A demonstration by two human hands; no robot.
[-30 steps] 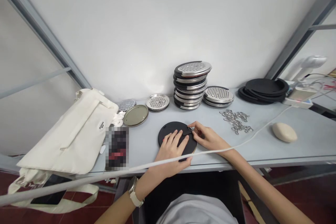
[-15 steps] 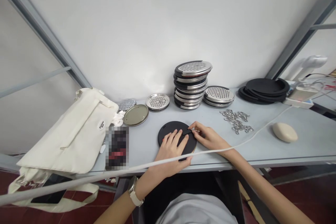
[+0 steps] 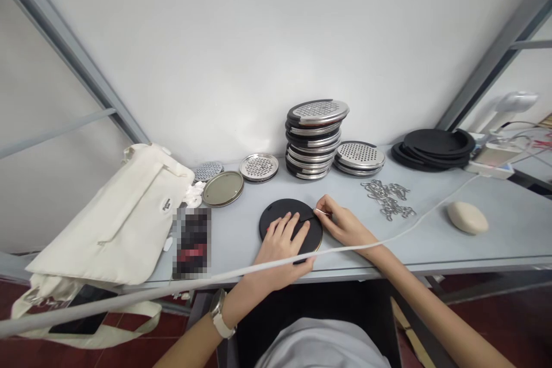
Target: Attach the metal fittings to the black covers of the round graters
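A round black disc (image 3: 280,209) lies flat on the table near its front edge. My left hand (image 3: 278,250) rests on top of it, fingers spread and pressing down, with a bit of red showing beside them. At the disc's right edge, my right hand (image 3: 340,223) pinches a small shiny metal clip (image 3: 321,212). A thin black strap (image 3: 307,217) runs across the disc from my left fingers towards that clip. How the strap and clip join is too small to make out. Several similar metal clips (image 3: 388,198) lie in a loose pile to the right.
Behind the disc stands a tall stack of round metal graters (image 3: 317,138), with a shorter grater stack (image 3: 360,156) beside it. Black discs (image 3: 435,149) are piled at the far right, near a cream oval object (image 3: 468,217). A white cable (image 3: 414,229) crosses in front. A cream bag (image 3: 116,218) lies left.
My right hand has moved slightly right with the metal clip, from over the disc to its edge, and more of the strap shows. My left hand has stayed in place.
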